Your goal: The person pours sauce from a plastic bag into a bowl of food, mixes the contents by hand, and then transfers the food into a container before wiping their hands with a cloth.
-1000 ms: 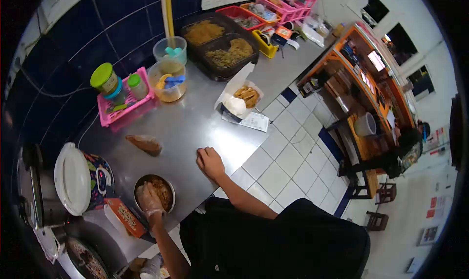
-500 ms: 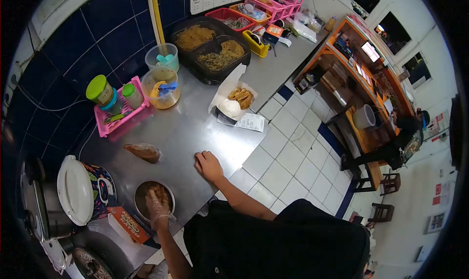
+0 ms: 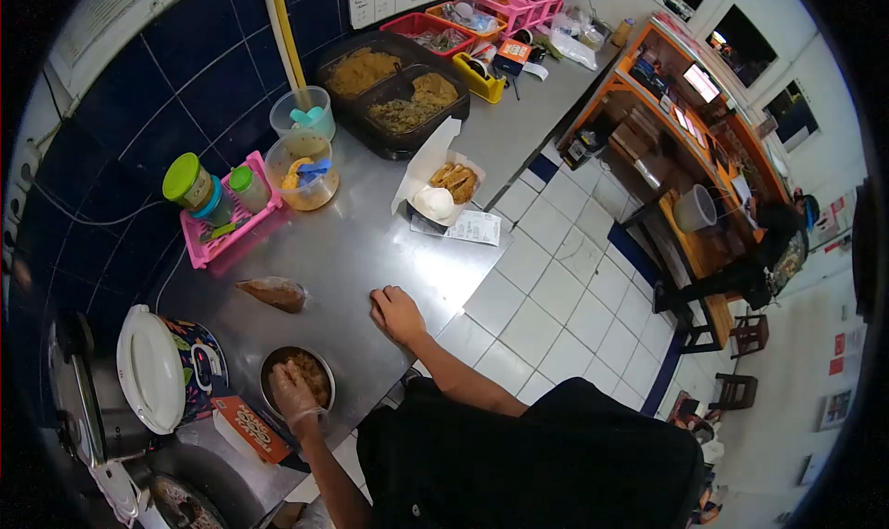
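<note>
My left hand (image 3: 297, 399), in a clear plastic glove, is inside a round metal bowl (image 3: 331, 381). Its fingers are bunched at the bowl's left side, against brown, crumbly-looking food (image 3: 311, 372). Whatever they pinch is hidden. My bare right hand (image 3: 398, 316) rests on the steel table, fingers loosely curled in with nothing visible in them. A clear bag of brown stuff (image 3: 274, 294) lies on the table beyond the bowl. Farther right stands an open paper box (image 3: 421, 173) with white rice (image 3: 433, 203) and sliced fried food (image 3: 457, 183), on a printed receipt (image 3: 479, 227).
Near my left hand are an orange printed box (image 3: 255, 429) and a patterned pot with a white lid (image 3: 148, 370). Along the wall stand a pink basket of jars (image 3: 236, 233), plastic tubs (image 3: 303, 170) and a black divided tray (image 3: 398, 140). A person (image 3: 773, 251) is across the room.
My left hand has shifted from the middle of the bowl to its left side, showing more food. My right hand stays put. The view has tilted slightly.
</note>
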A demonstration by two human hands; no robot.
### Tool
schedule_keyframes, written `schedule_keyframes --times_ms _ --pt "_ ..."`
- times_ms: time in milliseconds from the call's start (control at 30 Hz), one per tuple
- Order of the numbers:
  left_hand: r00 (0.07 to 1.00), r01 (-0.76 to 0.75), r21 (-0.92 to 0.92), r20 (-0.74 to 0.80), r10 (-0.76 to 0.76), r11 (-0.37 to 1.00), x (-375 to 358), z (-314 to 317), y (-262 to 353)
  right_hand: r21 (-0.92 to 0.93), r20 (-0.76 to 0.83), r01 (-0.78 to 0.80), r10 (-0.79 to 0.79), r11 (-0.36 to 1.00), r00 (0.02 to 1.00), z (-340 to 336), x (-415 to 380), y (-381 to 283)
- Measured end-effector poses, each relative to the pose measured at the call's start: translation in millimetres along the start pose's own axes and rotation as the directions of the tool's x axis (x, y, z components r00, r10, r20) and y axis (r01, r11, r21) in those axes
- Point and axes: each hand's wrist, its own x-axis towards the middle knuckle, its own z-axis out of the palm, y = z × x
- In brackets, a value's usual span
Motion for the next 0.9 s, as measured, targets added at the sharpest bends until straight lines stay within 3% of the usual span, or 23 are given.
schedule_keyframes --times_ms 100,233,367,433,467,500,533,567,600,633,667,700,733,767,800,900 --pt "0.997 -0.038 0.012 -0.066 0.039 0.999 -1.6 4.2 -3.3 -0.001 0.041 -0.022 0.022 1.000 0.999 -1.6 0.4 -1.8" --pt "0.995 -0.098 0.008 -0.018 0.099 0.995 -5.7 3.1 -6.6 0.006 0.070 -0.028 0.027 1.000 0.997 -0.1 -0.5 -0.1" --pt "0.971 -0.236 0.055 -0.012 0.237 0.970 -8.7 4.8 -8.7 0.010 0.000 0.021 -0.021 1.000 1.000 0.6 -0.1 1.2" --pt "0.960 -0.276 0.123 -0.013 0.280 0.953 -15.0 7.4 -12.7 0.035 0.063 -0.078 0.075 0.996 0.995 3.3 -0.2 6.7" --pt "0.876 -0.473 0.155 -0.027 0.482 0.867 1.1 35.6 -52.0 0.055 0.129 -0.124 0.117 0.991 0.985 10.7 -1.0 11.9" --pt "0.959 -0.240 -0.119 0.128 0.254 0.964 -1.6 10.9 -1.2 -0.127 0.191 -0.019 0.043 0.992 0.981 36.5 -2.6 34.8" --pt "0.967 -0.184 0.007 0.183 0.180 0.983 -6.6 1.9 13.8 -0.148 -0.014 0.102 -0.106 0.984 0.994 54.2 -18.0 46.7" --pt "0.971 -0.232 -0.264 -0.112 0.209 0.936 -8.4 41.5 -26.2 -0.101 0.076 -0.001 0.009 0.995 0.997 48.3 -13.1 44.3" --pt "0.858 -0.391 0.259 -0.243 0.452 0.883 -13.6 31.3 -27.1 -0.013 0.085 -0.004 0.005 1.000 0.996 27.3 -11.4 28.1" --pt "0.980 -0.087 0.069 0.184 0.073 0.994 -1.7 14.8 -15.1 -0.035 0.100 -0.018 0.022 0.999 0.995 12.6 -3.8 12.6" --pt "0.977 0.103 -0.105 0.195 -0.081 0.989 -1.4 24.6 -24.8 -0.028 0.084 -0.003 0.005 1.000 0.996 7.0 -1.2 5.4" --pt "0.977 0.029 0.164 0.205 -0.063 0.986 -10.7 1.8 -0.6 0.006 0.053 0.034 -0.034 0.999 0.998 -1.4 -0.2 -5.8" --pt "0.958 0.148 0.126 0.227 -0.174 0.981 -10.0 -0.2 5.7 -0.019 0.077 -0.019 0.021 1.000 0.997 0.2 0.2 -6.0" --pt "0.973 0.155 0.081 0.163 -0.166 0.985 2.1 31.0 -17.7 -0.018 0.049 -0.018 0.019 1.000 0.999 -3.5 4.1 -7.4" --pt "0.986 0.075 0.188 0.135 -0.101 0.979 -5.4 25.9 -13.5 -0.031 0.044 -0.004 0.005 1.000 0.999 -2.9 2.0 -9.5" --pt "0.989 0.116 0.122 0.081 -0.126 0.986 9.0 54.2 -29.4 -0.040 0.039 0.031 -0.029 0.999 0.999 -1.1 2.5 -6.7"
